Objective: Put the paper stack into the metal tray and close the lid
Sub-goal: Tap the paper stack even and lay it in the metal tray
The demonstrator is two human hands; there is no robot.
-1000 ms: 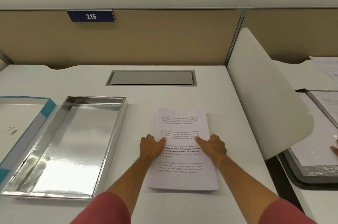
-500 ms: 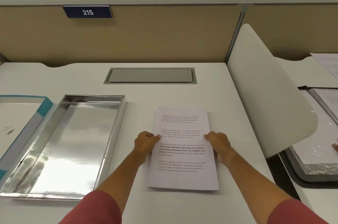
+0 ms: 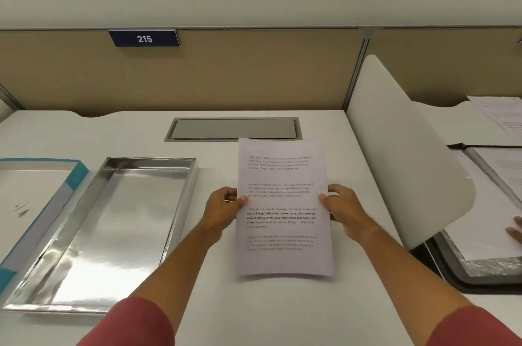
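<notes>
A white paper stack (image 3: 282, 204) with printed text is lifted off the white desk, held by its two long edges. My left hand (image 3: 223, 210) grips the left edge and my right hand (image 3: 343, 208) grips the right edge, thumbs on top. The shiny metal tray (image 3: 107, 232) lies open and empty on the desk to the left of the papers. Further left lies a flat lid (image 3: 31, 204) with a teal border, partly cut off by the frame edge.
A grey cable hatch (image 3: 233, 129) is set into the desk behind the papers. A curved white divider (image 3: 404, 153) rises on the right. Beyond it, another person's hand (image 3: 515, 230) rests on papers in a dark tray (image 3: 463, 280). A beige partition closes the back.
Both hands slid from the top of the stack out to its side edges, gripped it, and raised it off the desk so its far end now overlaps the hatch.
</notes>
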